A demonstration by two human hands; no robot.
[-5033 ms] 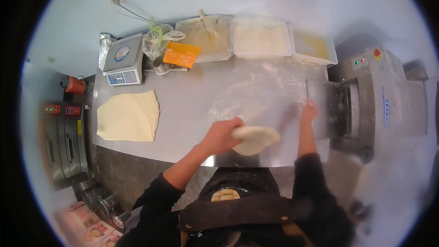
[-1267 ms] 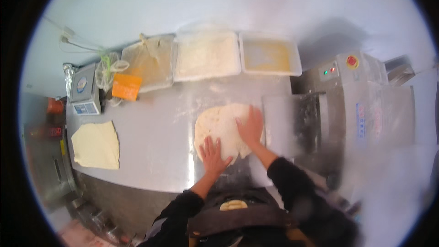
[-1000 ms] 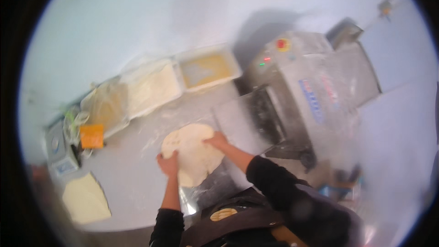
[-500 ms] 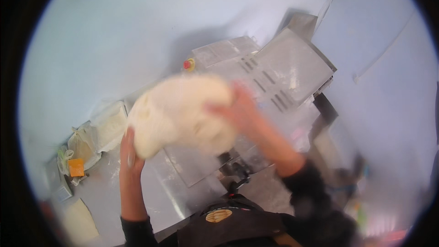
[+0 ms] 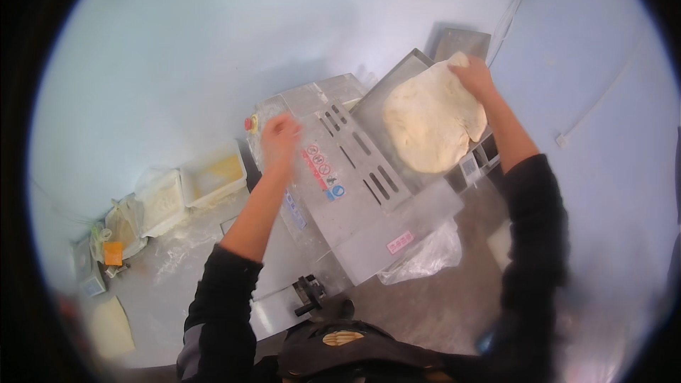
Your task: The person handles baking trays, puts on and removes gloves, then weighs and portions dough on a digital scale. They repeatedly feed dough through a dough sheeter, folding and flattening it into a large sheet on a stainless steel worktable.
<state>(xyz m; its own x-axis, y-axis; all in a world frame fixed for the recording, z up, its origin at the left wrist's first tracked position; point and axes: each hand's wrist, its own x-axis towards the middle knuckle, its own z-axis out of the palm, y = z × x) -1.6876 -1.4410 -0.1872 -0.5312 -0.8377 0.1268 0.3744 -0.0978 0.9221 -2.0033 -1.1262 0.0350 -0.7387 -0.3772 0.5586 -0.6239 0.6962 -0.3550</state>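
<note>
A thick, pale sheet of dough [image 5: 433, 117] lies on the tray [image 5: 376, 103] at the right end of a steel dough machine [image 5: 323, 202]. My right hand [image 5: 472, 76] has its fingers closed on the dough's far upper edge. Over the machine's left end is my left hand [image 5: 280, 140], apart from the dough and close to a red button [image 5: 249, 124]. Its fingers look bent but are smeared by motion, so its grip is unclear.
White tubs [image 5: 213, 174] and plastic bags stand along the wall on the left. A floury steel table [image 5: 167, 294] lies before them. A black crank handle [image 5: 308, 294] sits at the machine's near end. Clear plastic [image 5: 425, 255] hangs from its near right side.
The dough has gone from between both hands to the tray on the right. My right hand went with it; my left hand let go and moved up over the machine.
</note>
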